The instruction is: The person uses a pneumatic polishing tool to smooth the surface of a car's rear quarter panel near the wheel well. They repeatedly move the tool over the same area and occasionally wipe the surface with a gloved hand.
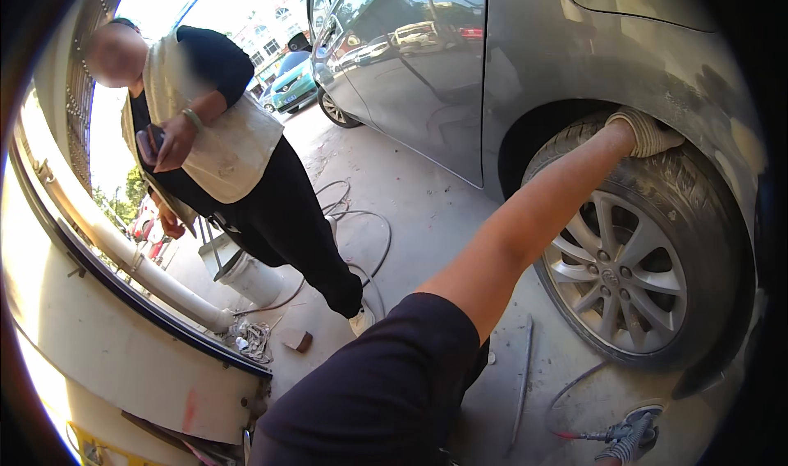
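My left arm stretches out to the rear wheel of a grey car (542,72). My left hand (648,133), in a striped knit glove, is at the top of the tyre (698,195), just under the wheel arch lip. Its fingers are partly hidden there, so their grip is unclear. Low at the right, my gloved right hand (625,449) is closed round a power sander (644,425) with a round head. A hose (566,392) with a red fitting runs from the sander. Below the arch, the silver alloy rim (616,273) shows in full.
A person (222,137) in dark clothes and a pale apron stands at left, holding a phone-like object. Behind them are a bucket (250,279) and coiled hose (386,244). A brown block (296,340) and a long thin bar (523,376) lie on the floor. A teal car (294,80) stands farther back.
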`<control>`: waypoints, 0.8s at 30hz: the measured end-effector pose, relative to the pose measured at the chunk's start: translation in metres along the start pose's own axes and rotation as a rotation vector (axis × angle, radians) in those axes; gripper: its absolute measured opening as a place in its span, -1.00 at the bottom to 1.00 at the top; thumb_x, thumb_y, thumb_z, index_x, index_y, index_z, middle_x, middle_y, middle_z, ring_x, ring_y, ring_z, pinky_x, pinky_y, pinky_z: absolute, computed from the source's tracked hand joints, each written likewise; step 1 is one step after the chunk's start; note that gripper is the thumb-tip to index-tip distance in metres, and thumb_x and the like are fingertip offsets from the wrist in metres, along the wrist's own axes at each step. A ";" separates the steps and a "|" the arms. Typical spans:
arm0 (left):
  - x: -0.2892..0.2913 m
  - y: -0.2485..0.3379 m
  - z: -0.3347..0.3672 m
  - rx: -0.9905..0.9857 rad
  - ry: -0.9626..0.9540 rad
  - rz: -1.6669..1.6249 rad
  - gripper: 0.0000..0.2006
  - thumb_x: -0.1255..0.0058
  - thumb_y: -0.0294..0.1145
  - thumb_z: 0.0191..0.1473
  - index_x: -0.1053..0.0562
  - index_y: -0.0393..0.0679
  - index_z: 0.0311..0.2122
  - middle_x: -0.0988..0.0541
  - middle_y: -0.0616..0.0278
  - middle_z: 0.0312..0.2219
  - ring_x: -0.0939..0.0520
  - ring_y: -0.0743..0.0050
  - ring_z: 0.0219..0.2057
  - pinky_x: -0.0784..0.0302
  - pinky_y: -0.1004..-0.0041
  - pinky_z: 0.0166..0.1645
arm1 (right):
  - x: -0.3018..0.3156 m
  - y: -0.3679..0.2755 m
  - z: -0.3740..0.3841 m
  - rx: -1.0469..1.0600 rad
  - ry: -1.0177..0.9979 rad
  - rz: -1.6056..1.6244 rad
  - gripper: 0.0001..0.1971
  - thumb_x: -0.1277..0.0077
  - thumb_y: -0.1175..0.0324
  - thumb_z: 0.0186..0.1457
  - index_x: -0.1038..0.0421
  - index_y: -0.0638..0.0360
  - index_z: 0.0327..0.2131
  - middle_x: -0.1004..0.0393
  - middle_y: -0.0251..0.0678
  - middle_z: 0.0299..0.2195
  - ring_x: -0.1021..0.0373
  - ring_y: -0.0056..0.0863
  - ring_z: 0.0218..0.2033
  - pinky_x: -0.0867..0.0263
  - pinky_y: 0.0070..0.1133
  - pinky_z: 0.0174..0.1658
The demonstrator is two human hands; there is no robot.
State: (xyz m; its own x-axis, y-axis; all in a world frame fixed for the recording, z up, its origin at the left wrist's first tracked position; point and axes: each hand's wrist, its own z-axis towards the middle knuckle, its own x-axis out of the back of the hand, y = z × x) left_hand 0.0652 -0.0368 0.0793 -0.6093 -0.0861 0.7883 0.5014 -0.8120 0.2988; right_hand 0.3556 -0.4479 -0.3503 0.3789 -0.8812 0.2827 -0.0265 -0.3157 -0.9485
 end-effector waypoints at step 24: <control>0.010 -0.013 0.008 0.194 0.136 -0.394 -0.29 -0.39 0.02 0.01 -0.55 -0.61 -0.09 -0.66 -0.27 -0.11 -0.65 -0.02 -0.15 -0.56 0.16 0.01 | -0.011 -0.089 -0.111 0.061 0.034 0.368 -0.40 -0.50 0.42 -0.08 -0.39 0.16 0.02 -0.45 -0.32 -0.09 -0.40 -0.51 -0.12 -0.45 -0.53 -0.03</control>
State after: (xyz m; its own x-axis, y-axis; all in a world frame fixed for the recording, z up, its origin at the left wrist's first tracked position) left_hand 0.0572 -0.0227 0.0875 -0.8448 0.1220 0.5210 0.3134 -0.6764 0.6666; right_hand 0.2512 -0.4494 -0.2530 0.3230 -0.9434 -0.0751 -0.0997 0.0450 -0.9940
